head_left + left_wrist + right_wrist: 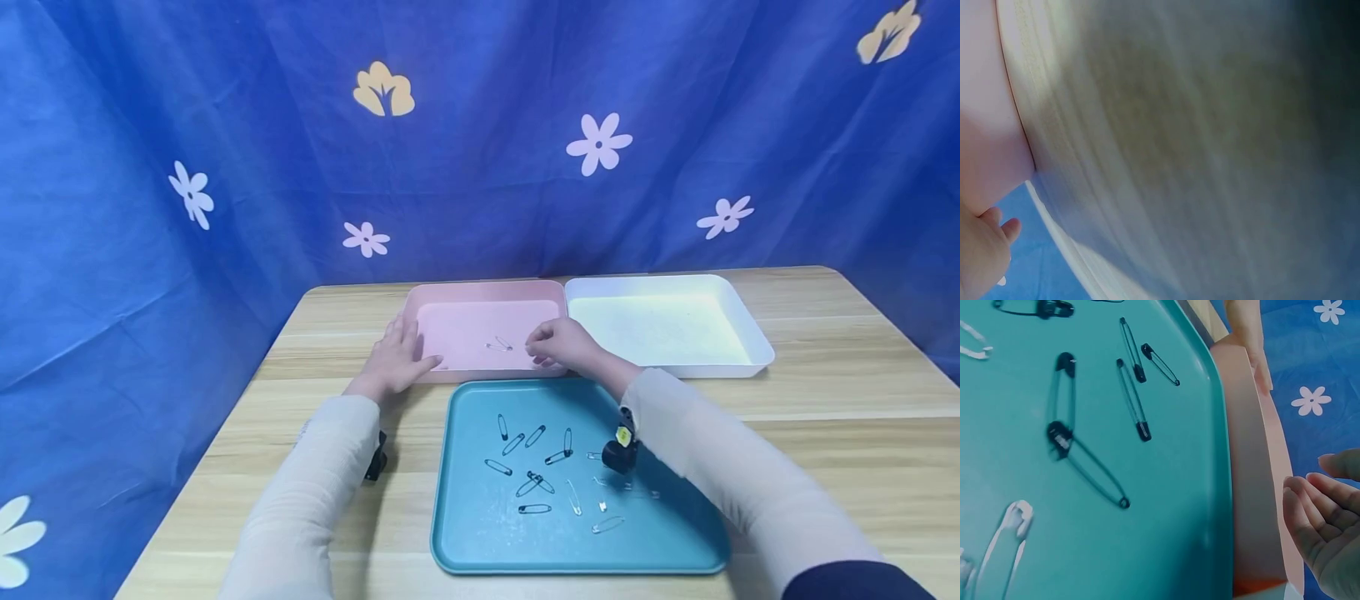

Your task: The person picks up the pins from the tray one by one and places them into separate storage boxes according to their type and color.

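My left hand (395, 360) rests with spread fingers on the left rim of the pink tray (480, 292). My right hand (562, 343) hovers over that tray's front right corner. In the right wrist view, a gap shows between the thumb and the loosely bent fingers (1313, 509), and nothing is visible in it. Silver safety pins (498, 344) lie on the pink tray's floor, left of the right fingertips. On the teal tray (480, 546) in front are several black safety pins (535, 508), with silver-white safety pins (607, 525) toward the right, partly hidden by the wrist camera.
A white tray (652, 329) stands against the pink tray's right side. All three trays sit on a wooden table (825, 350). A blue curtain (480, 167) with flower shapes hangs behind the table's far edge. My right forearm crosses the teal tray's right side.
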A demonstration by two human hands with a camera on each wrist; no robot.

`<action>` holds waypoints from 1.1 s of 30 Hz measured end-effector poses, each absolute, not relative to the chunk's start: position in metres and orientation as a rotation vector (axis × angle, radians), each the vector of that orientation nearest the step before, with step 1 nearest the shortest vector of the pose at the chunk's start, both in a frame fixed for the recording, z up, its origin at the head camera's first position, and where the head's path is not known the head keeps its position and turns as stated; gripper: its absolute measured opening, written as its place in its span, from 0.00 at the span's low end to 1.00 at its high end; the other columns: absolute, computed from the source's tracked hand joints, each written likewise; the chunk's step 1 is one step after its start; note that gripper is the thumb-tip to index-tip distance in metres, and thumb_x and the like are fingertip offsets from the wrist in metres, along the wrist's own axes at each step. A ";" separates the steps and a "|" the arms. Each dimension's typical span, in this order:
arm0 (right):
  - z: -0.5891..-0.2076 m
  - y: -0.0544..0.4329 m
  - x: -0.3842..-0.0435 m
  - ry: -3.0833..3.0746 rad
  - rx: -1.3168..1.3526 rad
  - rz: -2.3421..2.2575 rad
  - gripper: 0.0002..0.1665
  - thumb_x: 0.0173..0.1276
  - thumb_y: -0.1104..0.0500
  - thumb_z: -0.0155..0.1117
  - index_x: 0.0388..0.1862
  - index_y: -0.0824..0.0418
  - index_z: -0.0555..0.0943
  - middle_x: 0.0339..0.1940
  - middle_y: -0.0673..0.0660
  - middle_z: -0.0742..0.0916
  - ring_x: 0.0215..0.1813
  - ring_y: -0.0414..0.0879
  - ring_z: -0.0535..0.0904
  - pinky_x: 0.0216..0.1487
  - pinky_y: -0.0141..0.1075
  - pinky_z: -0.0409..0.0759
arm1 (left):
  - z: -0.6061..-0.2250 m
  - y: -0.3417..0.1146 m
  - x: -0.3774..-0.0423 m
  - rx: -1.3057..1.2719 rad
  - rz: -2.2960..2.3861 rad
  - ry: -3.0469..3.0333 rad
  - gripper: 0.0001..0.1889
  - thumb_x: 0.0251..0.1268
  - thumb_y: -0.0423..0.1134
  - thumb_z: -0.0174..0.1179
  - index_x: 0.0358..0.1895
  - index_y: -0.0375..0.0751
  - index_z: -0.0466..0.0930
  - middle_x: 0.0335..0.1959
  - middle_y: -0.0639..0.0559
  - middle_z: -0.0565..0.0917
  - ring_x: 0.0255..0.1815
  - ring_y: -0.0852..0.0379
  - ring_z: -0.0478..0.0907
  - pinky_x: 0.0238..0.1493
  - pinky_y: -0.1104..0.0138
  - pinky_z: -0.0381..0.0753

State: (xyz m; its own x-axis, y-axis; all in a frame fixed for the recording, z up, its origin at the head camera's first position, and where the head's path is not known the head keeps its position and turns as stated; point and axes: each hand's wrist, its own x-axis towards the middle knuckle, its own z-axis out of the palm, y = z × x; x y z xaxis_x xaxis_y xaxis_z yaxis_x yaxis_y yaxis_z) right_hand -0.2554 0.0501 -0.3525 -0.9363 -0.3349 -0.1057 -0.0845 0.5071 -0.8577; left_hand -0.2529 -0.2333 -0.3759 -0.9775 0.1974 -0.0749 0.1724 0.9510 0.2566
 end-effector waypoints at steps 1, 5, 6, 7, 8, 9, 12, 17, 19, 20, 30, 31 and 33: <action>-0.352 0.053 -0.254 2.493 -0.357 -1.395 0.10 0.56 0.61 0.58 0.35 0.66 0.79 0.31 0.56 0.82 0.32 0.45 0.78 0.32 0.34 0.78 | -0.376 -0.234 -0.253 0.283 0.382 3.004 0.47 0.55 0.64 0.42 0.66 0.32 0.37 0.65 0.33 0.34 0.64 0.37 0.34 0.60 0.47 0.42; -0.353 0.062 -0.246 2.488 -0.341 -1.394 0.11 0.57 0.61 0.58 0.36 0.67 0.79 0.31 0.57 0.82 0.33 0.45 0.79 0.32 0.36 0.78 | -0.377 -0.234 -0.253 0.283 0.365 3.000 0.46 0.55 0.64 0.41 0.66 0.32 0.37 0.65 0.32 0.34 0.64 0.37 0.33 0.60 0.46 0.41; -0.353 0.064 -0.244 2.489 -0.332 -1.391 0.11 0.57 0.60 0.58 0.37 0.67 0.79 0.31 0.56 0.83 0.32 0.45 0.79 0.32 0.36 0.77 | -0.376 -0.234 -0.253 0.282 0.365 3.000 0.46 0.55 0.64 0.41 0.66 0.32 0.37 0.65 0.32 0.34 0.64 0.38 0.33 0.60 0.47 0.41; -0.353 0.066 -0.242 2.490 -0.330 -1.390 0.11 0.57 0.60 0.58 0.36 0.66 0.79 0.30 0.56 0.83 0.32 0.44 0.78 0.32 0.36 0.77 | -0.377 -0.234 -0.253 0.280 0.363 3.002 0.46 0.55 0.64 0.41 0.66 0.32 0.37 0.65 0.33 0.35 0.64 0.38 0.33 0.60 0.47 0.42; -0.353 0.069 -0.240 2.489 -0.335 -1.393 0.12 0.57 0.61 0.58 0.37 0.67 0.79 0.30 0.56 0.83 0.32 0.44 0.78 0.32 0.36 0.77 | -0.377 -0.234 -0.254 0.280 0.361 3.005 0.46 0.55 0.64 0.41 0.66 0.32 0.37 0.65 0.32 0.35 0.64 0.38 0.33 0.60 0.47 0.42; -0.353 0.071 -0.238 2.488 -0.335 -1.394 0.12 0.57 0.60 0.58 0.37 0.67 0.79 0.30 0.57 0.82 0.32 0.44 0.78 0.33 0.36 0.77 | -0.377 -0.235 -0.254 0.281 0.362 3.008 0.46 0.55 0.64 0.42 0.66 0.32 0.37 0.65 0.32 0.35 0.64 0.38 0.34 0.60 0.47 0.42; -0.353 0.080 -0.231 2.478 -0.356 -1.398 0.13 0.57 0.61 0.57 0.37 0.68 0.79 0.29 0.57 0.82 0.31 0.44 0.77 0.33 0.35 0.76 | -0.378 -0.234 -0.253 0.276 0.361 3.012 0.46 0.55 0.63 0.42 0.66 0.33 0.37 0.65 0.33 0.35 0.65 0.38 0.34 0.60 0.47 0.43; -0.355 0.098 -0.221 2.414 -0.364 -1.451 0.12 0.57 0.62 0.57 0.37 0.71 0.78 0.26 0.56 0.82 0.29 0.45 0.76 0.35 0.36 0.76 | -0.379 -0.233 -0.252 0.290 0.374 3.010 0.46 0.56 0.62 0.43 0.66 0.32 0.37 0.65 0.33 0.34 0.65 0.38 0.34 0.59 0.46 0.43; -0.356 0.104 -0.216 2.393 -0.359 -1.469 0.12 0.57 0.63 0.57 0.37 0.71 0.78 0.25 0.57 0.81 0.29 0.45 0.75 0.35 0.36 0.76 | -0.379 -0.233 -0.252 0.295 0.378 3.011 0.45 0.56 0.62 0.43 0.66 0.32 0.37 0.65 0.33 0.34 0.65 0.38 0.34 0.59 0.45 0.43; -0.356 0.107 -0.214 2.391 -0.362 -1.467 0.12 0.57 0.63 0.57 0.37 0.71 0.78 0.25 0.57 0.81 0.29 0.45 0.75 0.35 0.36 0.75 | -0.379 -0.232 -0.252 0.294 0.376 3.013 0.45 0.56 0.62 0.43 0.66 0.32 0.38 0.65 0.33 0.35 0.65 0.38 0.34 0.59 0.45 0.43; -0.354 0.124 -0.188 2.338 -0.435 -1.441 0.16 0.57 0.61 0.58 0.40 0.73 0.76 0.31 0.61 0.82 0.32 0.47 0.77 0.37 0.38 0.75 | -0.377 -0.233 -0.252 0.290 0.387 3.010 0.45 0.56 0.61 0.43 0.66 0.32 0.37 0.65 0.32 0.34 0.65 0.38 0.34 0.60 0.46 0.43; -0.354 0.125 -0.187 2.339 -0.437 -1.435 0.16 0.57 0.61 0.58 0.40 0.73 0.76 0.31 0.61 0.82 0.32 0.46 0.77 0.37 0.37 0.75 | -0.377 -0.234 -0.252 0.289 0.388 3.011 0.45 0.56 0.61 0.43 0.66 0.32 0.38 0.65 0.32 0.35 0.65 0.38 0.34 0.60 0.46 0.43; -0.355 0.127 -0.184 2.330 -0.443 -1.433 0.16 0.57 0.62 0.58 0.40 0.73 0.75 0.31 0.61 0.82 0.31 0.47 0.77 0.36 0.37 0.76 | -0.377 -0.235 -0.252 0.289 0.383 3.017 0.45 0.56 0.61 0.43 0.66 0.31 0.38 0.65 0.32 0.35 0.65 0.38 0.34 0.59 0.46 0.43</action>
State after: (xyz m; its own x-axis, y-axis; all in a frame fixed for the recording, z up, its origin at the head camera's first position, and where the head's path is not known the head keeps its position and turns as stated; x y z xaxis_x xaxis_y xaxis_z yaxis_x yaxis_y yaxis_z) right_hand -0.1841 0.1271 -0.3553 -0.8825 -0.4474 -0.1451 -0.0724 0.4340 -0.8980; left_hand -0.2516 -0.2346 -0.3768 -0.9783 0.1974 -0.0621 0.1757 0.9508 0.2553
